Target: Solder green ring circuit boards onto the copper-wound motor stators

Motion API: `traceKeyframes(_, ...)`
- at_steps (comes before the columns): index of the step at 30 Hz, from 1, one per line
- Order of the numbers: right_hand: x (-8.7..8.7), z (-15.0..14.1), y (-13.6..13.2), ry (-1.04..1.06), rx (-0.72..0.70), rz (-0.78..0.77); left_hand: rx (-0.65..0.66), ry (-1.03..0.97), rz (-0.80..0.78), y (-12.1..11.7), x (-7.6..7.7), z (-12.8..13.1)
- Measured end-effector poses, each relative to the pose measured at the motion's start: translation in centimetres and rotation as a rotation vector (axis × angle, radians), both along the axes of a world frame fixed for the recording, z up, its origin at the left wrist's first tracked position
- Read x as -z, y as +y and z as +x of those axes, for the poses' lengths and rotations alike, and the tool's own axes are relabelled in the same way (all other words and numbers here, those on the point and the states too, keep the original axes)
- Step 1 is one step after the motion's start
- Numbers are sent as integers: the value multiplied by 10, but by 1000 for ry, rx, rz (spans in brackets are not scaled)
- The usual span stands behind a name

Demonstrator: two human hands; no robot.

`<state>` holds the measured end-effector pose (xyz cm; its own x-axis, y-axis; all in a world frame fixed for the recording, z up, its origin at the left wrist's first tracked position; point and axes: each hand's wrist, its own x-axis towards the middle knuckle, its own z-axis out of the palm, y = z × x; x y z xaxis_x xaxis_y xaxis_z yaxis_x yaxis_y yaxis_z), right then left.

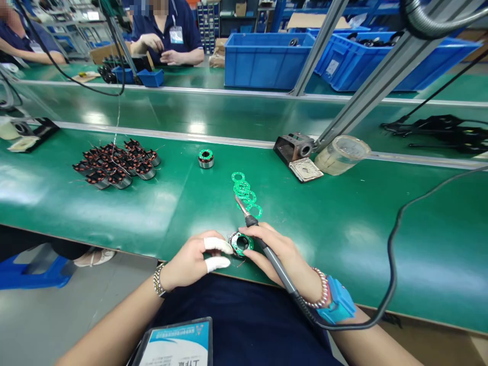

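The left grip (192,264) is brought in from the lower left, with the wrist turned and the fingers curled, and two of its fingers are covered by white finger cots (217,245). These covered fingers are pressed together against the left edge of a small round motor part (241,244), which is pinched between the two grips near the front edge of the desk (419,244). The part is seen with a green ring on top around a dark central hole. Whether it is lifted off the desk cannot be told.

The right grip (274,251) is closed around a soldering iron (271,256), and its fingertips lie against the right side of the part. The iron's tip is pointed forward and left, away from the part.

Just ahead of the tip, a loose chain of green rings (244,193) is laid on the desk. Farther ahead of the left grip, a similar ringed part (206,158) is stood alone, and a cluster of coil-wound parts (116,165) is heaped beyond it to the left. Ahead of the right grip, an iron stand (293,147), a sponge tray (306,170) and a clear plastic cup (341,155) are placed together. A blue wrist strap (335,300) is worn on the right wrist, and the iron's black cord (392,264) is looped off to the right.
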<state>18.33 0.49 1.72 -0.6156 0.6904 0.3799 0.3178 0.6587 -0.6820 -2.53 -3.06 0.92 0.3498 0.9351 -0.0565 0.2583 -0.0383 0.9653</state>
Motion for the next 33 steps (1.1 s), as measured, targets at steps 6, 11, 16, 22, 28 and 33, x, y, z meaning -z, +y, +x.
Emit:
traceKeyframes(6, 6, -2, -15, 29, 115, 40, -126, -140, -275, 6, -3, 14)
traceKeyframes(11, 2, -10, -13, 81, 133, 53, -139, -222, -403, 12, -4, 17)
traceKeyframes(16, -2, -25, -4, 125, 78, 25, -121, -268, -398, 10, -3, 17)
traceKeyframes(22, -1, -31, -6, 118, 90, 25, -156, -269, -395, 8, -2, 19)
traceKeyframes(28, -9, -20, -10, 181, 204, 33, -182, -292, -406, 10, -3, 20)
traceKeyframes(33, -23, 4, -13, 186, 187, -19, -185, -280, -410, 11, -3, 18)
